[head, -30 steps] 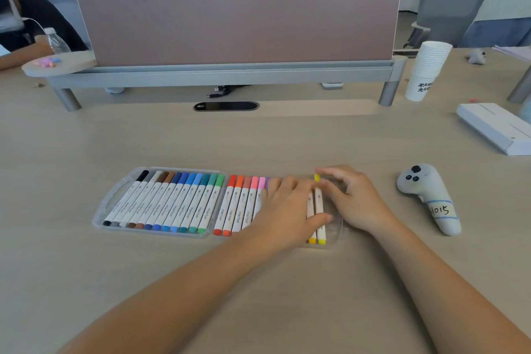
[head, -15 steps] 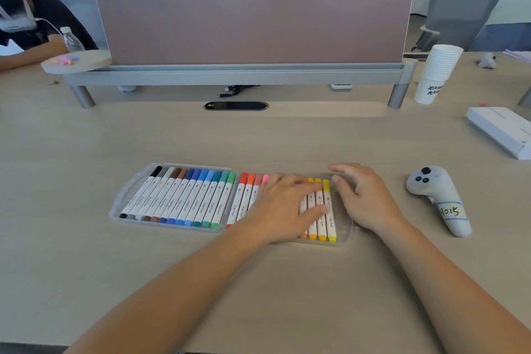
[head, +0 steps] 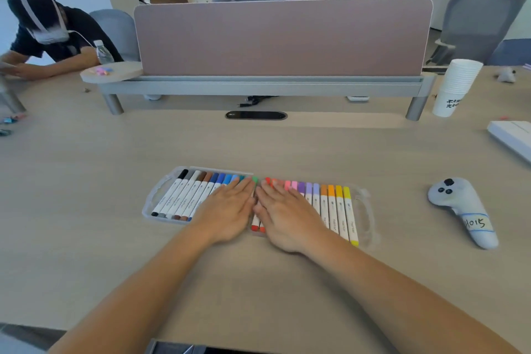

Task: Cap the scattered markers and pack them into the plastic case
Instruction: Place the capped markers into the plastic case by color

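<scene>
Two rows of markers fill the open case under the flat, straight-fingered left hand and right hand; controller at 3 o'clock on the desk.

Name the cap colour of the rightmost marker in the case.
Yellow marker, head view.

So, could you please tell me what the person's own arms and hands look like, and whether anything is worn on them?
The left forearm and right forearm are bare to the frame's lower edge; no sleeves show. The left hand and right hand wear no gloves, and no watch, bracelet or ring is visible.
</scene>
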Tool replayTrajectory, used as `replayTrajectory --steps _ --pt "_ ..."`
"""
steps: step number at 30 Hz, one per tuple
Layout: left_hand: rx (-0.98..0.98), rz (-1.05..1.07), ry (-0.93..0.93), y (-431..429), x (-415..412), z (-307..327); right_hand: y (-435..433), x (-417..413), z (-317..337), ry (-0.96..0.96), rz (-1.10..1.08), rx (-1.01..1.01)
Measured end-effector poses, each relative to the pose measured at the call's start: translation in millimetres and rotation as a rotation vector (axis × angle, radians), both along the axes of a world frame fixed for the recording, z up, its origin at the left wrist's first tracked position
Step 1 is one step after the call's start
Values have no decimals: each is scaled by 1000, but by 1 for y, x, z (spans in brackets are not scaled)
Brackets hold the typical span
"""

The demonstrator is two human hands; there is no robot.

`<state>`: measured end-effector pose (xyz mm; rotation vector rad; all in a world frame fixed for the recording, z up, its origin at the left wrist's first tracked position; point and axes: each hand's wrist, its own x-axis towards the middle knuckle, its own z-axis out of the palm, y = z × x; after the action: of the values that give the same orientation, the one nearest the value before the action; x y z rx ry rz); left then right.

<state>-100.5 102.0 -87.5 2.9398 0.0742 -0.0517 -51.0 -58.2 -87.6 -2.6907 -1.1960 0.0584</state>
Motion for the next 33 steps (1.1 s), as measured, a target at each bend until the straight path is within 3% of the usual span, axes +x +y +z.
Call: replayTrajectory --steps 7,19,26,30,33 --pt "15 161 40 22 12 3 -20 30 6 33 -130 -151" --pt "59 495 31 41 0 0 -56 33 3 30 -423 -138" --pt "4 501 16 51 6 -1 -56 33 7 59 -462 -128" --pt "-7 792 59 57 -11 3 -65 28 8 39 -745 -154" --pt "-117 943 86 59 -21 10 -70 20 13 93 -841 -86"
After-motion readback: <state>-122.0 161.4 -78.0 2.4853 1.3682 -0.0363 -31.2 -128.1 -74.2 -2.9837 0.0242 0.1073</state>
